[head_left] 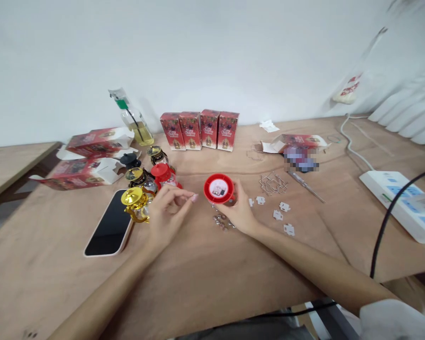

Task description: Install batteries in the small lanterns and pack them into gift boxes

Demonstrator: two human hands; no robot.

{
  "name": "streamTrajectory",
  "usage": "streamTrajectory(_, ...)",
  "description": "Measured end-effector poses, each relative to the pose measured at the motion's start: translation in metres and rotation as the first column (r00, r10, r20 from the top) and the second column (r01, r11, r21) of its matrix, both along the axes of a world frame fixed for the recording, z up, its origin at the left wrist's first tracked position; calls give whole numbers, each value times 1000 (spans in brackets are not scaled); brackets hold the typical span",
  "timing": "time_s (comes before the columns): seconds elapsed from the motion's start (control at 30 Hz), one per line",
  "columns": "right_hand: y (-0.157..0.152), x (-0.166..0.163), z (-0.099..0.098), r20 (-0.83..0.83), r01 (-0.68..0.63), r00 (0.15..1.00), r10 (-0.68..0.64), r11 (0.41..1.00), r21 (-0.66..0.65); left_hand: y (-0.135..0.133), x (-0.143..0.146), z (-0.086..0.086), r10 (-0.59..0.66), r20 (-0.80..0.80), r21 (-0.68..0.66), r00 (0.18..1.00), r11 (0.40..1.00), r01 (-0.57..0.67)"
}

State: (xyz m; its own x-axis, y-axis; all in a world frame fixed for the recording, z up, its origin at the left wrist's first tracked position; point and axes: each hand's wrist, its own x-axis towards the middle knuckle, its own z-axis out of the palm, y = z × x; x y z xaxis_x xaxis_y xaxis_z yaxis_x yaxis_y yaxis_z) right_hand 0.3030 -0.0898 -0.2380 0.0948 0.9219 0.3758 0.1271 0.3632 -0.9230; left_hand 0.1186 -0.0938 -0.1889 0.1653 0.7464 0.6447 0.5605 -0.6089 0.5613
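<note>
My right hand (240, 213) grips a small red lantern (219, 188) turned on its side, its round base with an open white compartment facing me. My left hand (168, 208) hovers just left of it, thumb and fingers pinched together on something too small to name. Several tiny button cells (222, 221) lie on the table under the lantern. A gold lantern (136, 203) stands beside my left wrist, with further gold, black and red lanterns (152, 170) behind it.
A phone (109, 224) lies face up at left. Red boxes (199, 130) stand in a row at the back, with opened boxes (88, 158) at left. An oil bottle (134, 118), wire hooks (272, 183), a screwdriver (306, 185), white tabs (281, 215) and a power strip (403, 200) are around.
</note>
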Motion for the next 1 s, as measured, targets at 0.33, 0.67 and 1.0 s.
streamTrajectory(0.33, -4, 2, 1, 107, -69, 993, 56, 989, 129, -2, 10, 43, -66, -326, 391, 943, 899, 198)
streamTrajectory(0.67, -5, 3, 2, 113, -84, 991, 72, 992, 97, 2, 7, 43, -197, -365, 226, 910, 930, 292)
streamTrajectory(1.0, -1, 1, 1, 18, 15, 1000, -16, 999, 39, 2, 0, 4, -114, 23, -104, 993, 988, 115)
